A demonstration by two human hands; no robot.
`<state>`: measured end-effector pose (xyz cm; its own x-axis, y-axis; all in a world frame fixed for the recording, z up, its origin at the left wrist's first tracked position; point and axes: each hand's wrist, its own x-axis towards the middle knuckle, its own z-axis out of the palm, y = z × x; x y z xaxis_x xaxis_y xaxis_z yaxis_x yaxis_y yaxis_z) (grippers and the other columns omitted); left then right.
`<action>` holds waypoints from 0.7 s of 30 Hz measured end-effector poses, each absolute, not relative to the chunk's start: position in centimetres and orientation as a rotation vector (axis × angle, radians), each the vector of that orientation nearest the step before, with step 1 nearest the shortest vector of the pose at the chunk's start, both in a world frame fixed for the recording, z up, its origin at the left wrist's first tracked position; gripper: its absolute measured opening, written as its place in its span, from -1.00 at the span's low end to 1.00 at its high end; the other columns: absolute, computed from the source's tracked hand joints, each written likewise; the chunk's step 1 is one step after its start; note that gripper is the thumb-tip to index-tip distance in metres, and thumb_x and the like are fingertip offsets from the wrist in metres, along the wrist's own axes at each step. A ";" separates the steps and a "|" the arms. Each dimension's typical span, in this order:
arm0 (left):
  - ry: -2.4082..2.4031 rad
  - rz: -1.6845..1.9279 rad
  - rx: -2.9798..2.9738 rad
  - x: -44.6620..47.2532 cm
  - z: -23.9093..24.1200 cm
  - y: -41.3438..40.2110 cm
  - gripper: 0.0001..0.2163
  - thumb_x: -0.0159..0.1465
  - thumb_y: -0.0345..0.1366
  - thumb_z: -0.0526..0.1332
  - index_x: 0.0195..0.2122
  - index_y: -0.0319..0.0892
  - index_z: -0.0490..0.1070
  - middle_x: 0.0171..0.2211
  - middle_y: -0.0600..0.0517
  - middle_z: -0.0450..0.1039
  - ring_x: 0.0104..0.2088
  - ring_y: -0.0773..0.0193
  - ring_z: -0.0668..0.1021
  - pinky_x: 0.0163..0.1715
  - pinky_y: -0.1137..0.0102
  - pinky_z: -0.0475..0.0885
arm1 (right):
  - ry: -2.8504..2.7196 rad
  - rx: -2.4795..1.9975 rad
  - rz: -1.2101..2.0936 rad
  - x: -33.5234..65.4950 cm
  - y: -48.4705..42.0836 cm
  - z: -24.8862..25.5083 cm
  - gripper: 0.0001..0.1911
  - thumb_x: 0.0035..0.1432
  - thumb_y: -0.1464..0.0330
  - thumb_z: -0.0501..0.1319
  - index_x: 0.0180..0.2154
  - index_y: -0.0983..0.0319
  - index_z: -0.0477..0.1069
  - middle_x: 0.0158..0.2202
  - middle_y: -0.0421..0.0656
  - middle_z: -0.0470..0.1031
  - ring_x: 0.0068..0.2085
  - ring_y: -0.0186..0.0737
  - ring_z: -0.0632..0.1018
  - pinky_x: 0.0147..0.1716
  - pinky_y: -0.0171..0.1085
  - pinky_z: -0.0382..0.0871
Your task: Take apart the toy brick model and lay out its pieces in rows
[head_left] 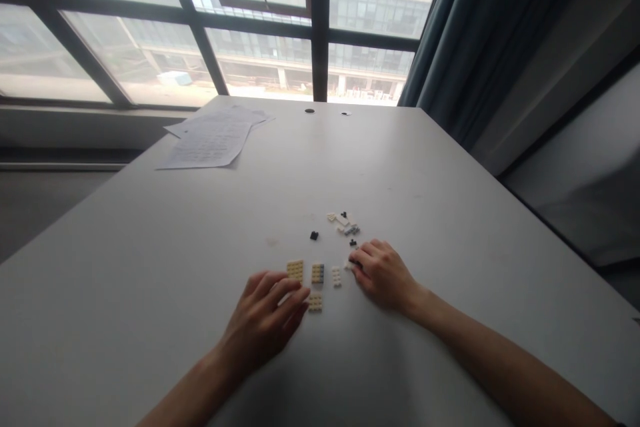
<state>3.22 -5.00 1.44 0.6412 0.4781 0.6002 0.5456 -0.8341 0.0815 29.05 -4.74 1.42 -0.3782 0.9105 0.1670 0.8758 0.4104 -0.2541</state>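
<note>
My left hand (270, 312) lies over the table with its fingers extended and nothing visible in them. Its fingertips are beside a tan studded toy brick plate (295, 269) and a smaller tan brick (315, 302). A tan brick with a blue-grey edge (317, 273) and a white studded brick (337, 276) lie between the two hands. My right hand (383, 273) has its fingers curled, thumb and forefinger closed at a small white brick (349, 265). Those fingers partly hide the piece. Just beyond them is a small black piece (353, 242).
A loose cluster of white, grey and black pieces (345, 221) lies beyond my right hand. Left of it sits a black brick (314, 235). Printed papers (213, 140) rest at the far left of the white table (400, 173). Windows and a dark curtain (465, 33) stand behind.
</note>
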 end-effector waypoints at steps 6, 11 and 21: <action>-0.822 -0.729 -2.823 5.9 1.7 -5.3 -0.79 0.24 -0.28 0.23 -0.10 -0.13 0.43 -0.10 -0.06 0.46 -0.01 0.07 0.41 0.07 0.11 0.23 | -2.326 -1.631 0.205 28.1 -6.0 1.6 -0.77 0.24 0.32 0.13 -0.10 0.23 0.41 -0.22 -0.07 0.48 -0.16 -0.09 0.41 -0.11 -0.15 0.24; -0.886 -0.623 -2.817 6.8 1.5 -4.3 -0.75 0.23 -0.20 0.24 -0.09 -0.12 0.42 -0.02 -0.09 0.41 0.04 0.03 0.38 0.08 0.07 0.22 | -2.310 -1.524 0.383 29.7 -5.7 1.9 -0.60 0.15 0.38 0.19 0.05 0.22 0.34 -0.14 -0.07 0.46 -0.12 -0.12 0.42 -0.05 -0.18 0.26; -0.912 -0.550 -2.884 7.0 1.0 -3.9 -0.73 0.23 -0.15 0.23 -0.07 -0.10 0.41 0.04 -0.08 0.37 0.11 -0.03 0.31 0.12 0.02 0.14 | -2.451 -1.367 0.629 31.3 -4.5 2.6 -0.53 0.07 0.46 0.24 0.05 0.11 0.39 -0.14 -0.12 0.41 -0.08 -0.17 0.43 -0.03 -0.25 0.29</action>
